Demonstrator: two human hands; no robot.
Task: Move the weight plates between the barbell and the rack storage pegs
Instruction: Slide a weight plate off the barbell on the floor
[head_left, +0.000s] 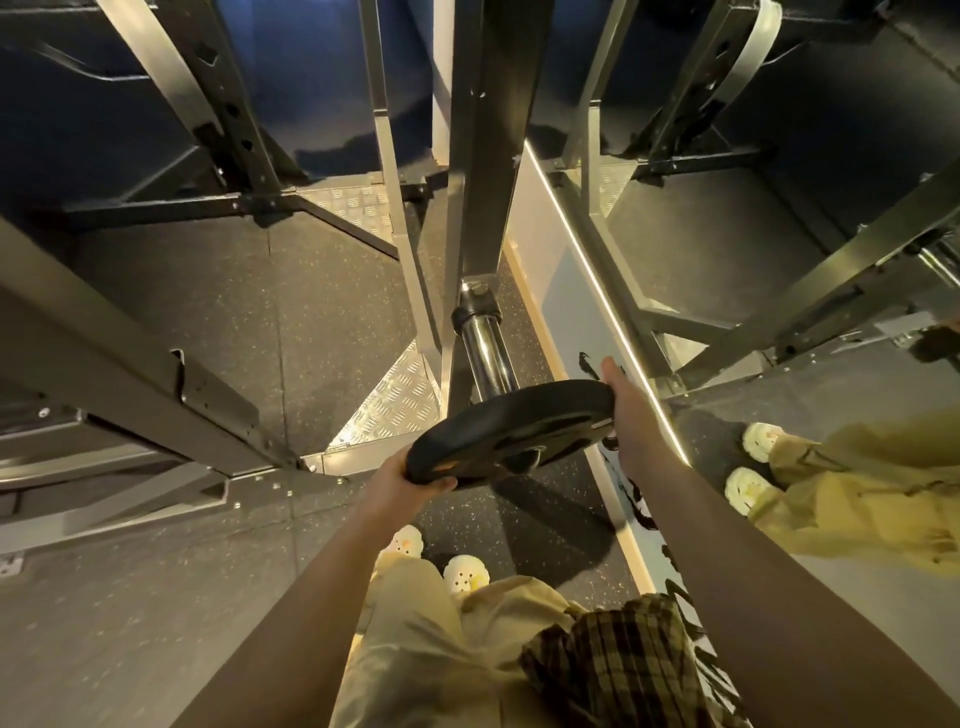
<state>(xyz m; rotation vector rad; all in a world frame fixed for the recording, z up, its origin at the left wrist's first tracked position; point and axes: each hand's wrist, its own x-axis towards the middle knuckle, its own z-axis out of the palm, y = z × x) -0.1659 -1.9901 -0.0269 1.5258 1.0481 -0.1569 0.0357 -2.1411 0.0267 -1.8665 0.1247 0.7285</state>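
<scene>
Nearest, the person's plaid shirt hung over pale trousers. Ahead rose the rack, beside a mirror whose black lettering was unreadable. A black plate sat at the tip of the chrome peg. The left hand gripped its near rim; the right hand held the far rim with straight fingers.

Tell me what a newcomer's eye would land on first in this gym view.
First the black weight plate at centre, held at the end of the chrome peg that juts from the rack upright. The left hand grips its near edge and the right hand lies along its far edge. At right, a mirror repeats the rack and the person's yellow trousers.
</scene>
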